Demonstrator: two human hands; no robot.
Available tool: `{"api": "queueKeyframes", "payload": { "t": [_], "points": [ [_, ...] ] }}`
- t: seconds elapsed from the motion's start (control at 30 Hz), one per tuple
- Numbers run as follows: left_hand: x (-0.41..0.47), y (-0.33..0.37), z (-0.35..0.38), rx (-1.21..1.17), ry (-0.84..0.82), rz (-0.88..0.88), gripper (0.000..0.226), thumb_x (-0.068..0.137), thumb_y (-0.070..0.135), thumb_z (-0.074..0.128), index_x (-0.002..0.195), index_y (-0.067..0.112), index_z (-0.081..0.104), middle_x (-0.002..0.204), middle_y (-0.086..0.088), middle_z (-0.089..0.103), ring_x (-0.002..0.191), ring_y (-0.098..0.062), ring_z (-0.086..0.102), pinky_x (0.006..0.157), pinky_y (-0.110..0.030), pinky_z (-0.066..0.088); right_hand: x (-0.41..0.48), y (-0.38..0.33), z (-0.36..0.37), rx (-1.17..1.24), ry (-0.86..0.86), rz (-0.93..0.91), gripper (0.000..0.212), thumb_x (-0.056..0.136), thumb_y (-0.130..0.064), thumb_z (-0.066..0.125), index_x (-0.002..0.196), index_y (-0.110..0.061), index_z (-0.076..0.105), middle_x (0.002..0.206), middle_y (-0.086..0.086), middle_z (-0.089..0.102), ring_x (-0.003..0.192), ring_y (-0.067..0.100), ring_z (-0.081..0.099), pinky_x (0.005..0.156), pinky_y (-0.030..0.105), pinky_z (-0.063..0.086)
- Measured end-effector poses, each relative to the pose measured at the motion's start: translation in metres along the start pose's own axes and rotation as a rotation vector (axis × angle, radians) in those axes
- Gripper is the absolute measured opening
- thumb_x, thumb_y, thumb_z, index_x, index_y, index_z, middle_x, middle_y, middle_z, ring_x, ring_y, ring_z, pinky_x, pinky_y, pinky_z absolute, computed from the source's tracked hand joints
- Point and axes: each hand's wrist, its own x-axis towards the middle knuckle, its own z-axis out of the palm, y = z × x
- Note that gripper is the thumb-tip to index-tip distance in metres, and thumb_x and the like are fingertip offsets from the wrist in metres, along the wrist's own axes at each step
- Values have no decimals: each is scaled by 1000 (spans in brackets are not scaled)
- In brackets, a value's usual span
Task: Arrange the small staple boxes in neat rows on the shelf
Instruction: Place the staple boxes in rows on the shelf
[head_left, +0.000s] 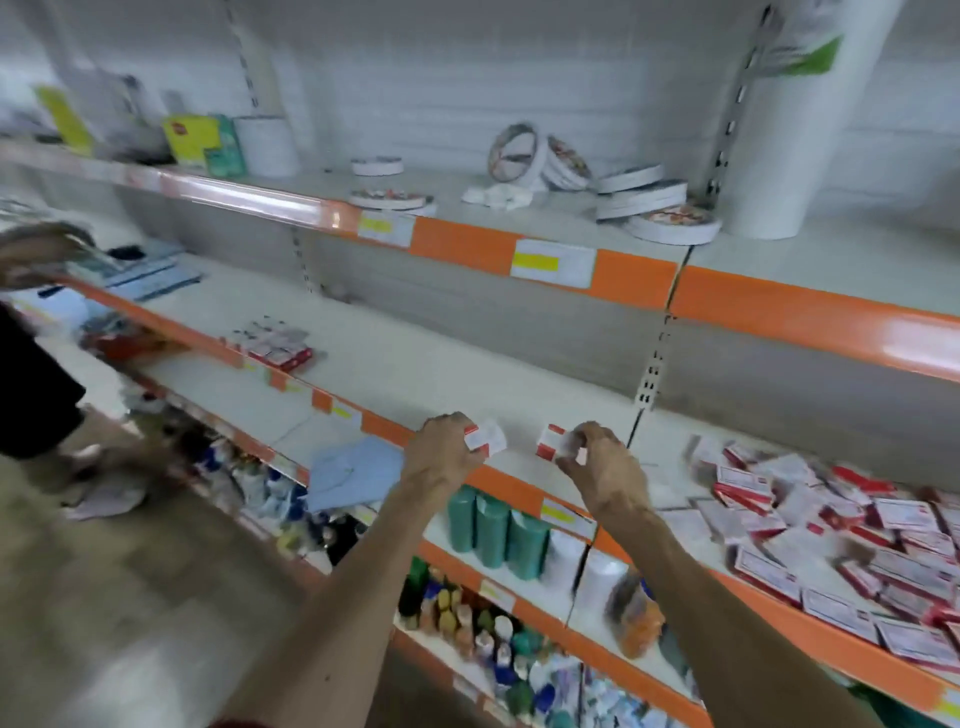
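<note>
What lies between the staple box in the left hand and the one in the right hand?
In the head view, only bare shelf shows between the left box and the right box.

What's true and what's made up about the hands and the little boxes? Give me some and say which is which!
1. The left hand holds the left box, and the right hand holds the right box. True.
2. The box heap on the right lies in neat rows. False: it is a jumble.
3. Green bottles stand on the shelf below the hands. True.
4. The round white discs lie on the floor. False: they sit on the top shelf.
</note>
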Motion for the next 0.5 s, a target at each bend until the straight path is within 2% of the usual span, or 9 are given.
{"api": "queueKeyframes", "payload": {
  "t": [0.07,0.13,0.23,0.33,0.4,0.5],
  "points": [
    [0,-34,-16,-34,16,-42,35,86,48,61,99,16,65,99,-7,68,96,-29,63,80,-37,52,3,-30,19,-19,-11,-36,22,89,-35,64,105,-23,55,113,-2,60,98,28,63,76,34,50],
    [0,-59,-29,-31,32,-67,35,87,46,60,103,15,65,103,-8,68,99,-29,63,83,-38,51,7,-53,35,-29,-22,-58,21,90,-36,64,104,-25,54,112,-4,60,96,27,62,73,33,48],
    [2,-96,-44,-56,20,-72,38,87,39,63,116,14,62,114,-8,66,106,-27,61,89,-38,49,19,-86,58,-55,-56,-93,22,90,-36,63,106,-25,53,114,-3,59,96,27,62,76,34,49],
    [7,-129,-57,-121,34,-104,42,85,37,66,118,11,63,117,-10,65,109,-29,60,91,-38,47,34,-118,83,-62,-95,-123,24,90,-35,62,110,-24,54,119,-2,57,101,28,60,81,36,49],
    [16,-153,-64,-115,39,-132,37,85,34,66,112,9,63,111,-12,65,105,-31,60,81,-34,47,47,-139,101,-70,-115,-144,29,91,-35,59,116,-23,53,123,-1,56,104,28,59,85,37,49],
    [40,-189,-75,-115,56,-157,30,85,33,66,106,13,63,102,-8,66,91,-26,61,64,-28,38,71,-169,131,-59,-133,-166,31,92,-36,57,120,-23,51,124,-2,55,105,28,59,86,37,48]
  ]
}}
